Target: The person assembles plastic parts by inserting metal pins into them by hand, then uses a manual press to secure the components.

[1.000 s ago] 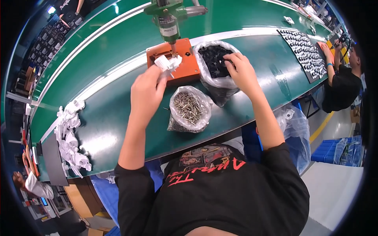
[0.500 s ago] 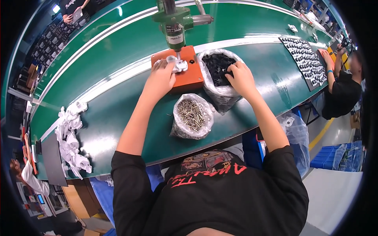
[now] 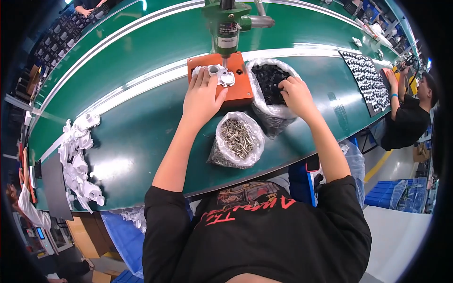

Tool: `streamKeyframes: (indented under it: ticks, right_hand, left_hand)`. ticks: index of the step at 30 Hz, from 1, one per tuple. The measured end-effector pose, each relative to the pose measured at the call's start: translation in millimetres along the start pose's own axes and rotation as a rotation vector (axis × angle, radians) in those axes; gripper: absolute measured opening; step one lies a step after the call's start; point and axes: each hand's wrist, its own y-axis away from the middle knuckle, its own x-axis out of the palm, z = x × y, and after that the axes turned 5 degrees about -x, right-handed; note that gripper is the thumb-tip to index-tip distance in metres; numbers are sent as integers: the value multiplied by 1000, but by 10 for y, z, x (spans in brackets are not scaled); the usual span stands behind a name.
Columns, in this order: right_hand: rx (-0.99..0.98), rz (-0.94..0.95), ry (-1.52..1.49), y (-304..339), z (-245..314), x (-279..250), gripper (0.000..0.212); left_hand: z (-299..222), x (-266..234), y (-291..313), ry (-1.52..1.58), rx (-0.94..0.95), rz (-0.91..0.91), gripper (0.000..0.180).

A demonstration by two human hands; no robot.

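Beneath a green upright driver machine (image 3: 227, 35), a white plastic part (image 3: 226, 77) with round openings rests on an orange block (image 3: 238, 95). My left hand (image 3: 202, 96) lies over the part's left side, fingers pressed on it and thumb to the right. To the right of the block stands a clear plastic bag (image 3: 278, 109) filled with small black parts (image 3: 268, 78). My right hand (image 3: 298, 96) is at the bag's right side, fingertips pinched together over the black parts; what they grip is too small to make out. Nearer me, another bag (image 3: 255, 158) holds metal screws (image 3: 237, 137).
White plastic parts (image 3: 80, 162) are heaped at the left beside a dark board (image 3: 56, 188). A panel with rows of black-and-white pieces (image 3: 365, 80) lies at the right, near a seated co-worker (image 3: 410, 108). Blue crates (image 3: 384, 193) stand below the table.
The view has shifted slightly, so the block, bags and hands appear farther right. My left hand stays on the white part. My right fingertips have drawn closer together over the black parts.
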Motion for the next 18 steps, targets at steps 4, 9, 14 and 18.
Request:
streamKeyframes:
  ticks: [4,9,14,18]
  right_hand:
    - [133,126,-445,-168,-47,-208,19]
    - [329,254,-1085,-595,240,-403,21]
    - [161,202,-1027,-1037,553,-49,17]
    - [39,227,-891,-1232,580,311,20]
  left_hand:
    - [1,1,0,-15,8,-33,53]
    - [30,0,29,-33,-2,-22,52]
    - [3,-44,23,-28,32,-22,62]
    - [-12,-74,11,-10,49,-24,73]
